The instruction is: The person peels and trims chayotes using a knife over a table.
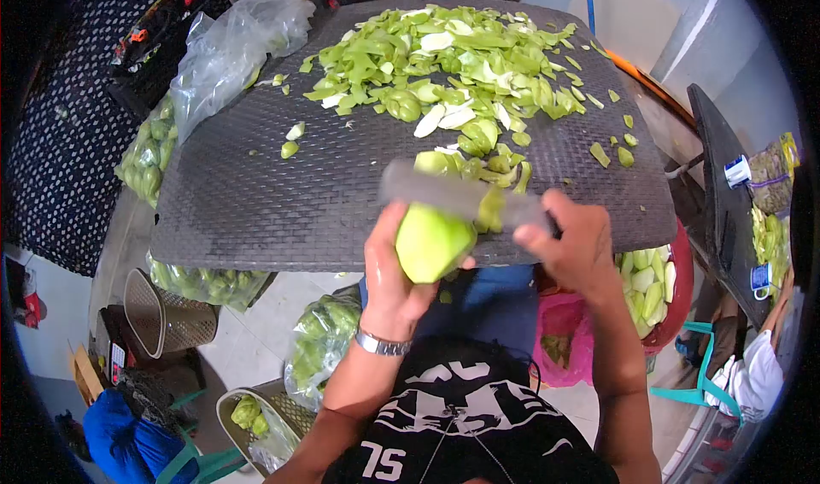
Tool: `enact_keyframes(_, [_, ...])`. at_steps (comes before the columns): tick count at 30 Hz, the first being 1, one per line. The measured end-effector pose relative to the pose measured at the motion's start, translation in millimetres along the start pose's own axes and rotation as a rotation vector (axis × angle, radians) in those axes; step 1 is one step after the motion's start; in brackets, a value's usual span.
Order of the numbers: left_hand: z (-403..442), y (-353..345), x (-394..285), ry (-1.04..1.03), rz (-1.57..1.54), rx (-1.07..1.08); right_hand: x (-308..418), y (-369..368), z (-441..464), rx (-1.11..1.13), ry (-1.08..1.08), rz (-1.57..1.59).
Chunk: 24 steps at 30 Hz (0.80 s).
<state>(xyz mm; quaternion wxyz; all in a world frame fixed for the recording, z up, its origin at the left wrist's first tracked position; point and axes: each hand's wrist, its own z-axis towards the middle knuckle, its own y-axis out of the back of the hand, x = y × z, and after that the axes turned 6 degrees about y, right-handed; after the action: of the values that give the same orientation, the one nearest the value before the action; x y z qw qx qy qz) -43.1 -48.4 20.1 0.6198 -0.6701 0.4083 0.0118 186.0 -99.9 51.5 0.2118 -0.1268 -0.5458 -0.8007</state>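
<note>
Over one table (256, 219), left grip (389, 270) clamped around one green vegetable (431, 245), right grip (578, 243) clamped around one knife (440, 190)

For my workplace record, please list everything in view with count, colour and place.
Vegetable: one, light green, left hand
Knife: one, greyish, right hand
Table: one, dark, centre
Peelings: many, mostly green, on table
Bagged vegetables: several, green, left
Plastic bag: one, clear, table's far left
Baskets: two, beige, left floor
Open bag: one, pink, right
Tub with vegetables: one, red, right
Side table: one, dark, right
Mugs: apparently two, white-blue, far right
Stools: apparently two, teal, lower corners
Clutter: several, mixed, edges
Shirt: one, black, lower centre
Watch: one, silvery, left wrist
Left hand: one, holding vegetable
Right hand: one, holding knife
</note>
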Motion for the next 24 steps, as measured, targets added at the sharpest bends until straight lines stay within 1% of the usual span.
enact_keyframes(3, [11.7, -4.4, -0.9, 0.078, -0.122, 0.004, 36.5, 3.8, -3.3, 0.097, 0.24, 0.039])
enact_keyframes(4, [12.2, -4.4, -0.7, 0.106, -0.162, -0.001, 36.9, -1.3, -4.3, 0.098, 0.263, 0.0])
enact_keyframes(7, [13.8, -5.2, -1.1, 0.083, -0.149, -0.025, 35.5, -2.4, 1.2, 0.064, 0.285, -0.019])
enact_keyframes(10, [5.6, 5.8, -5.9, 0.166, -0.169, 0.123, 8.9, -0.2, 4.6, 0.01, 0.229, -0.105])
enact_keyframes(13, [-3.7, -4.1, -14.3, 0.141, -0.034, 0.039, -29.9, 4.1, -1.6, -0.022, 0.122, -0.222])
enact_keyframes(14, [-3.1, -0.6, -15.4, 0.153, -0.048, 0.068, -37.4, 6.0, -3.8, -0.021, 0.106, -0.248])
enact_keyframes(16, [0.8, 7.3, -16.4, 0.193, -0.121, 0.045, -50.8, 9.7, -11.3, -0.018, 0.064, -0.299])
enact_keyframes(18, [-0.9, 10.0, -20.4, 0.268, -0.19, 0.055, -77.9, 8.1, -17.2, -0.074, -0.115, -0.329])
enact_keyframes(19, [-0.7, 10.2, -19.4, 0.269, -0.182, 0.054, -84.8, 8.8, -15.1, -0.105, -0.205, -0.343])
enact_keyframes(20, [-2.3, 11.3, -17.1, 0.269, -0.178, 0.047, -86.7, 16.7, -14.0, -0.069, -0.309, -0.22])
enact_keyframes(23, [5.7, 16.0, -11.0, 0.241, -0.13, 0.027, -49.5, 9.0, -18.5, -0.015, -0.215, -0.155])
enact_keyframes(24, [9.0, 15.7, -8.1, 0.236, -0.107, 0.019, -34.3, 1.3, -22.6, -0.007, -0.023, -0.12])
